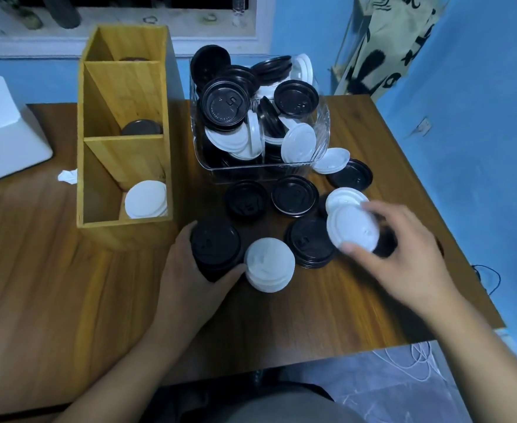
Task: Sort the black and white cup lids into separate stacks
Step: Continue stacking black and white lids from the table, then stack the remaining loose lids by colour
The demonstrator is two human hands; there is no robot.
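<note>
Left hand (190,270) wraps a stack of black round plastic lids (216,247) near centre of the brown wooden table (52,285). Right hand (403,248) pinches a white round plastic lid (351,228), tilted, to the right. Short white lid stack (270,264) sits between them. Far: clear plastic bin (321,129) of mixed lids. Left: wooden divided box (122,141).

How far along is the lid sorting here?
Done: a stack of white plastic lids sits in the wooden divider box's nearest compartment, dark lids in the middle one, and a short white stack on the wooden table. In hand: the left hand grips a stack of black lids; the right hand holds one white lid. Left: loose black lids on the table and a clear plastic tub heaped with mixed lids.
</note>
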